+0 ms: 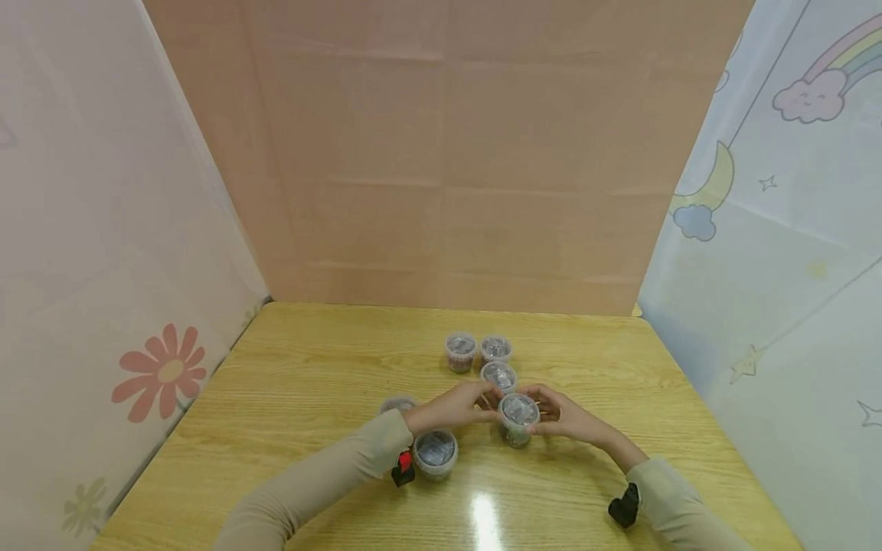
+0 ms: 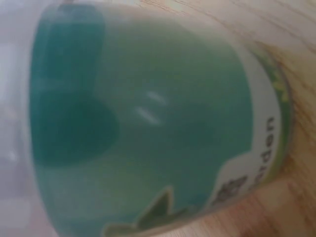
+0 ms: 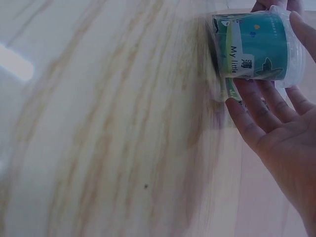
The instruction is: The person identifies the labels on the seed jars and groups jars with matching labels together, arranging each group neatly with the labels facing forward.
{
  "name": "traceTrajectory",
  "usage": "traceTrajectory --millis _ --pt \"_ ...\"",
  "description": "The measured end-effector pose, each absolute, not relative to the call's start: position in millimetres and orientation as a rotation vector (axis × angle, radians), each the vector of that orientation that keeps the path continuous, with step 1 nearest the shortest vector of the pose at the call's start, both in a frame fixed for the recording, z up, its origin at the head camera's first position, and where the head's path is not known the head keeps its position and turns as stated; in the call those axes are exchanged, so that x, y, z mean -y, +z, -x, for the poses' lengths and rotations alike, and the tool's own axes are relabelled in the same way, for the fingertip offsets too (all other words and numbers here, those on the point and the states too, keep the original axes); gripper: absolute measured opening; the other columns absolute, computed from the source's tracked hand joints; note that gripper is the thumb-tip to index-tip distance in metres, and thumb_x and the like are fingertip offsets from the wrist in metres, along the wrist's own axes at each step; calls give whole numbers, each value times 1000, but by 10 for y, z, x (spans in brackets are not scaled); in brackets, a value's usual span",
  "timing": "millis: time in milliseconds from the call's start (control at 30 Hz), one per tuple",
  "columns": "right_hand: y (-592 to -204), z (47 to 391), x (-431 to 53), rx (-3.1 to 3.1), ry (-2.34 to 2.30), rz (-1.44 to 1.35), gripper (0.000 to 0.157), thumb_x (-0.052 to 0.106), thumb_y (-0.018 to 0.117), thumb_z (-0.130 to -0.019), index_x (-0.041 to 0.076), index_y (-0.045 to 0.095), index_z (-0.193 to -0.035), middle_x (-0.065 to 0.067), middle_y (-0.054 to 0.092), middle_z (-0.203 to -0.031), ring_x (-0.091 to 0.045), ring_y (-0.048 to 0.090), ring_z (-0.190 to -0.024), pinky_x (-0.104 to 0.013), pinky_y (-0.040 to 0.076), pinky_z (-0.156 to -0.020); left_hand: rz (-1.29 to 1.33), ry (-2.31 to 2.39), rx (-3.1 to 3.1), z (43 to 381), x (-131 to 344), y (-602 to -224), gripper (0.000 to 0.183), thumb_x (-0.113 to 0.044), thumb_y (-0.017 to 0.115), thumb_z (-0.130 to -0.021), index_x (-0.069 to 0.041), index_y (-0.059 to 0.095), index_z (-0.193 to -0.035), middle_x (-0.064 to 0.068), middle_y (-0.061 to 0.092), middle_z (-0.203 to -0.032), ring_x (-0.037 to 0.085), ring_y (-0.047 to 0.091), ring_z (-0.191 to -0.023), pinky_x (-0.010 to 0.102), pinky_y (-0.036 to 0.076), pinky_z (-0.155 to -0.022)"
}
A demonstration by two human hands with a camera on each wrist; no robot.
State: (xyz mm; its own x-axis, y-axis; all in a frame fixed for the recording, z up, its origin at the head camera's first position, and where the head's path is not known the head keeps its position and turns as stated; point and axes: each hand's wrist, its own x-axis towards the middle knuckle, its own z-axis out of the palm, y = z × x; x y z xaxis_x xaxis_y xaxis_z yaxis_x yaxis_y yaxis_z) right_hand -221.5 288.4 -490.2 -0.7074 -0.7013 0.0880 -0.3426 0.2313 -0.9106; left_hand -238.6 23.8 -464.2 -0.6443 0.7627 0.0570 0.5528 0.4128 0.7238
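Between the two hands stands a clear lidded plastic cup (image 1: pixel 519 413) with a grey packet under its top. Its green label, reading "My little", shows on the cup (image 3: pixel 254 47) in the right wrist view. My right hand (image 1: pixel 568 417) holds it from the right, thumb near the rim and fingers along its side. From the left, my left hand (image 1: pixel 455 405) holds the same cup, fingers and thumb at its rim. Right behind it is another cup (image 1: pixel 498 375), partly covered by the left fingers.
Two more cups, one (image 1: pixel 461 352) and another (image 1: pixel 496 349), stand farther back. Near the left wrist is a cup (image 1: pixel 436 451), whose green label fills the left wrist view. The left arm partly hides a cup (image 1: pixel 397 402). The wooden table (image 1: pixel 331 360) meets upright sheets at back and sides.
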Motion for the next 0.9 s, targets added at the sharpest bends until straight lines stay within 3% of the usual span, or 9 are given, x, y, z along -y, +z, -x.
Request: traceTrajectory --millis 433,900 --pt "-4896 2215 -2877 -2192 -1431 939 54 7 59 -90 3 34 -138 -21 43 -134 -11 52 -115 -30 48 -90 -1169 1100 -2360 2375 -200 -4655 37 -32 59 -91 -10 54 -121 0 62 -110 12 59 -102 21 49 -87" --pt "-4809 2210 -2841 -2167 -1447 951 53 7 58 -91 3 35 -138 -21 44 -134 -11 53 -115 -28 48 -90 -1099 1160 -2297 2371 -147 -4614 41 -39 57 -91 -17 54 -125 -7 61 -113 4 57 -100 19 48 -87"
